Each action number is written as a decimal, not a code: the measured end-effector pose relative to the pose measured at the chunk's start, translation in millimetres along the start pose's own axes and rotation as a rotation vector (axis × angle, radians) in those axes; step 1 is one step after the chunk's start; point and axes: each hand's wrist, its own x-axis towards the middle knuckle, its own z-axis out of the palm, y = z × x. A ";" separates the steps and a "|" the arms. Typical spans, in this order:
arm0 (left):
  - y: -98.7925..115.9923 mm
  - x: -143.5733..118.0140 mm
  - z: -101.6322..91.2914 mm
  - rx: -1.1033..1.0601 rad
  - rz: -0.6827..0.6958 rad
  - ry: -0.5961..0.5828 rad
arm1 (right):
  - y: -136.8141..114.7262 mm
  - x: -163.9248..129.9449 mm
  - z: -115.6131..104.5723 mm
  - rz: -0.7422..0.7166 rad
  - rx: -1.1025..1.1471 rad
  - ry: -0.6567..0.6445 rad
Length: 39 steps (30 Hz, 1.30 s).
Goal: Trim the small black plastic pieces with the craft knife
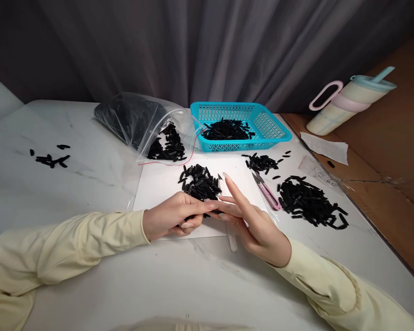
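My left hand (174,219) and my right hand (258,230) meet fingertip to fingertip over a white sheet (158,188). The left hand's fingers are curled with small black pieces showing under them. My right hand pinches a small black piece between thumb and middle finger, its index finger raised. Just beyond the fingertips lies a pile of black pieces (200,181). A thin pale strip (232,241) lies under my right hand.
Pink snips (267,191) lie to the right, beside a larger black pile (310,200) and a smaller one (260,162). Behind are a clear bag of pieces (141,122) and a teal basket (276,131). A tumbler (348,103) and paper (326,147) sit at right; stray pieces (51,158) lie at left.
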 end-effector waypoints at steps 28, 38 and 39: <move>37.5 -36.5 10.9 -0.044 0.119 0.165 | 33.5 28.8 -67.6 0.100 -0.504 0.030; 39.6 -44.5 11.7 -0.062 0.046 0.159 | 28.5 47.8 -68.7 0.290 -0.256 -0.165; 39.4 -44.6 12.2 -0.059 0.040 0.165 | 29.1 48.3 -67.5 0.341 -0.178 -0.225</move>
